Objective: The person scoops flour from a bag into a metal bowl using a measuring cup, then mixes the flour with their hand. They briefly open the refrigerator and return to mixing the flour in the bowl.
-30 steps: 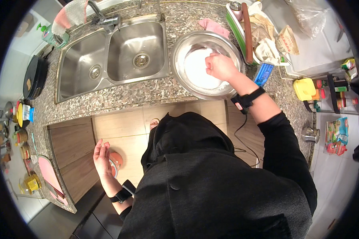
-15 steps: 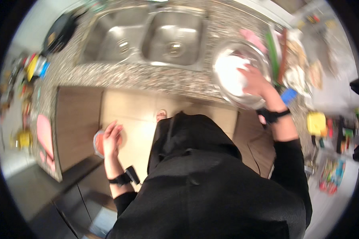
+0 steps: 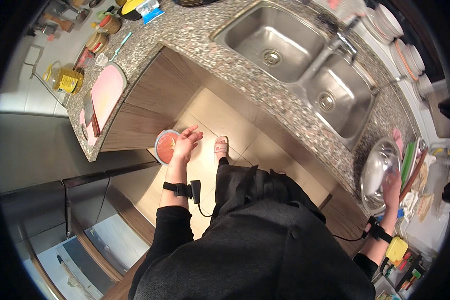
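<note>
My left hand (image 3: pixel 186 144) holds a small round bowl (image 3: pixel 165 146) with red-orange food in it, out over the tiled floor beside the wooden cabinet. My right hand (image 3: pixel 392 184) reaches far to the right and rests inside a large steel mixing bowl (image 3: pixel 376 170) on the granite counter (image 3: pixel 265 92). Whether its fingers grip anything in the bowl is not visible. Both wrists wear black straps with cables.
A double steel sink (image 3: pixel 305 65) with a tap is set in the counter. A pink cutting board (image 3: pixel 105 92), jars and a yellow bottle (image 3: pixel 67 80) sit at the counter's left end. Stacked plates (image 3: pixel 405 45) stand behind the sink. A yellow object (image 3: pixel 396 248) lies near my right wrist.
The view has swung left and tilted, so the sink now lies upper right. My left hand still carries the small bowl; my right hand stays in the steel bowl.
</note>
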